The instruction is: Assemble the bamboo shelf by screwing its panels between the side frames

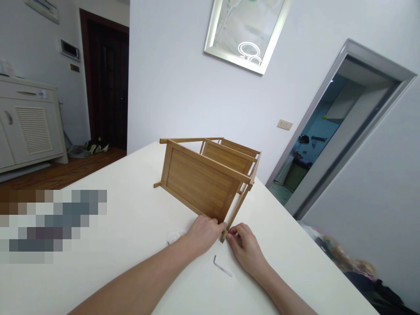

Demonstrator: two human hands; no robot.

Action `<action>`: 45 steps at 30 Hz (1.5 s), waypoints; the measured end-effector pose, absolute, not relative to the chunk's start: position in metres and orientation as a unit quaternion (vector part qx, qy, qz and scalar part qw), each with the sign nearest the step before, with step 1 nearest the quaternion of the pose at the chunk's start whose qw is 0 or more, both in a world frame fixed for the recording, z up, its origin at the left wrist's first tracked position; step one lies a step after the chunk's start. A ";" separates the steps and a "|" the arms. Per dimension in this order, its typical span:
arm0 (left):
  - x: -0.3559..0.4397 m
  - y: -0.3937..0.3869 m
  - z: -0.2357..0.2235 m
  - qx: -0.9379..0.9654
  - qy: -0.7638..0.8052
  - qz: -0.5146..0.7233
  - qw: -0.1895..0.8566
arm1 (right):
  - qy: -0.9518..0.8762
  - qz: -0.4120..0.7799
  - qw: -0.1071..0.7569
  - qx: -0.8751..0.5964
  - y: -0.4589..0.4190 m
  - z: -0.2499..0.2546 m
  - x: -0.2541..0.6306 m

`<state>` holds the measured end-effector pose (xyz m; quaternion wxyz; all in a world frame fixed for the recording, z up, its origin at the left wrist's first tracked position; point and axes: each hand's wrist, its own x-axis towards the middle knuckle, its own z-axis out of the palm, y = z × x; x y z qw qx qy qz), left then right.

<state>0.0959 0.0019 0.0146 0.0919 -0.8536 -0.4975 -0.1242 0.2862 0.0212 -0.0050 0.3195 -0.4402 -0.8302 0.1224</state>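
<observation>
A wooden shelf rack (200, 179) lies on its side on a white table (131, 245), one broad panel facing me. My left hand (205, 234) is closed on the lower edge of that panel, close to its near right corner. My right hand (246, 247) has thumb and fingers pinched together against the outer side of the near leg end. Whatever sits between those fingertips is too small or hidden to make out. On the tabletop between my forearms lies an L-shaped hex key (223, 267), touched by neither hand.
A small clear plastic bag (173, 237) lies partly behind my left wrist. The table meets the wall below a framed picture (262, 65). To the right are a doorway (328, 131) and a heap of cloth or bags (357, 267); a white cabinet (29, 122) stands at far left.
</observation>
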 end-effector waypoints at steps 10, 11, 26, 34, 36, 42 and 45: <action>0.096 0.004 0.011 -0.856 -0.492 -0.128 0.092 | -0.829 0.142 0.311 -0.443 0.022 -0.004 0.286; 0.096 0.004 0.011 -0.856 -0.492 -0.129 0.092 | -0.831 0.141 0.310 -0.439 0.021 -0.004 0.286; 0.096 0.003 0.013 -0.857 -0.493 -0.127 0.085 | -0.822 0.139 0.316 -0.453 0.019 -0.001 0.284; 0.096 0.001 0.014 -0.855 -0.498 -0.126 0.074 | -0.820 0.133 0.322 -0.454 0.017 0.001 0.284; 0.096 0.001 0.014 -0.855 -0.498 -0.123 0.075 | -0.817 0.130 0.327 -0.457 0.017 0.000 0.284; 0.096 0.002 0.015 -0.858 -0.493 -0.125 0.077 | -0.826 0.142 0.314 -0.446 0.019 -0.001 0.284; 0.096 0.001 0.015 -0.855 -0.497 -0.126 0.075 | -0.830 0.140 0.313 -0.440 0.018 -0.001 0.284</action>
